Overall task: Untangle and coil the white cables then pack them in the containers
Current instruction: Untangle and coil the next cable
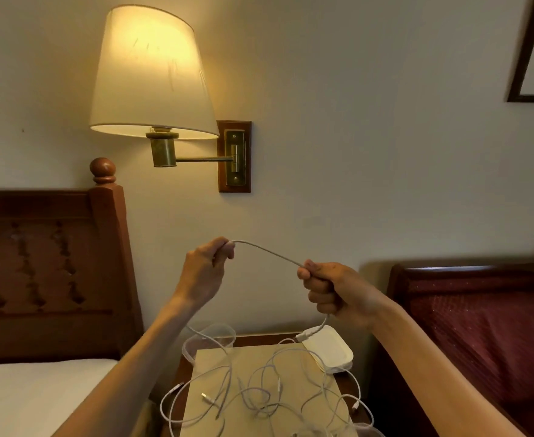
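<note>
The left hand (204, 272) is raised in front of the wall, its fingers curled and pinching a white cable (268, 252) at the top, near the thumb. The right hand (331, 290) is a tight fist closed round the same cable, a little lower and to the side. Between the two hands the cable runs in a shallow arch. Below the right fist it drops down, and a plug on it hangs just above a white lidded container (330, 348) at the back of the nightstand (259, 339).

Under the hands, a tangle of white cables (259, 392) lies loose across a tan board (209, 357) on the nightstand, some loops spilling over its edges. A clear round container (209, 340) stands at the board's far left corner, partly behind the left forearm.

A wooden headboard (48, 266) and a white sheet are on the left, a dark red bed (479, 326) on the right. A lit wall lamp (152, 74) hangs above, and a picture frame (530, 58) shows at the upper right.
</note>
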Action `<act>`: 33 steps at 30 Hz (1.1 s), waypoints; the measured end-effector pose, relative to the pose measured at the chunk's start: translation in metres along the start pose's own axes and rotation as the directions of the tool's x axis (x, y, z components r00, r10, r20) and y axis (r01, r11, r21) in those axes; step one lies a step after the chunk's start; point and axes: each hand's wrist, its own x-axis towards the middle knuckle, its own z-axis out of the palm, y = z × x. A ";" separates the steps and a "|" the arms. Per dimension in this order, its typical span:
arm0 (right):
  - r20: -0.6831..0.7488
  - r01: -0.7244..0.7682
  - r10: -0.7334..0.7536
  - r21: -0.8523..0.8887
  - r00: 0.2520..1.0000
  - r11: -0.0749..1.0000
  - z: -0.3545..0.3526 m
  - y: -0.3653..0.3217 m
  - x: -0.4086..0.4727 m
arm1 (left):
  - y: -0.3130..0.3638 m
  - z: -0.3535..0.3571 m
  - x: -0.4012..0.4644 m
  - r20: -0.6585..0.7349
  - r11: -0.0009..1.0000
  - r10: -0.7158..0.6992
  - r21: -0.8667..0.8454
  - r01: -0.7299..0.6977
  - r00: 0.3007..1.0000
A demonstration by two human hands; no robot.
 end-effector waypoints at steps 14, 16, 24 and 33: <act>-0.211 0.254 -0.242 0.029 0.947 0.967 -0.012 -0.044 0.002 | -0.017 0.026 -0.078 0.272 0.990 -0.016 -0.131 0.053 0.962; -0.205 0.271 -0.299 -0.151 0.932 0.951 -0.001 -0.038 0.006 | 0.012 0.022 -0.072 0.478 0.993 0.116 -0.085 -0.086 0.871; -0.051 0.220 -0.281 -0.491 0.958 0.843 0.026 -0.015 0.013 | 0.081 -0.002 -0.023 0.277 0.851 0.505 0.002 -0.526 0.818; 0.066 0.184 -0.178 -0.099 0.982 0.978 0.032 -0.017 0.008 | 0.072 0.003 -0.007 0.016 0.945 0.322 -0.064 -0.320 0.947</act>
